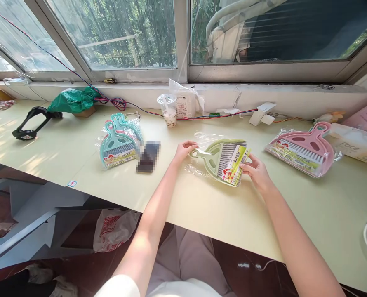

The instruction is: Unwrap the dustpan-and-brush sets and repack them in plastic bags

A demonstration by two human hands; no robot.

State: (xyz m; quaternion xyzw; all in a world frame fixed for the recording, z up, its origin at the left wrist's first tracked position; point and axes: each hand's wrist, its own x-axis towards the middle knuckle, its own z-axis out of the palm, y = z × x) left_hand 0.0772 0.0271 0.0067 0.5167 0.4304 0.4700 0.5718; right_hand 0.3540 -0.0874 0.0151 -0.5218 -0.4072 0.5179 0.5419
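A light green dustpan and brush set [214, 159] lies in front of me on the table, its handle to the left and grey-white bristles to the right. A printed yellow-green card [234, 165] sits across the bristles. Clear plastic wrap [206, 140] spreads around the set. My left hand [185, 151] is closed at the handle end, fingers bent over it; its thumb is largely hidden. With thumb and fingers, my right hand [257, 173] grips the set's right edge by the card and bristles.
Turquoise dustpan sets [117, 144] lie left, near a blurred dark object [148, 156]. A pink set [304, 150] and a tissue pack [355, 142] are right. Behind stand a drink cup [168, 111], a cable [146, 110], a green bag [74, 100] and a black frame [27, 134].
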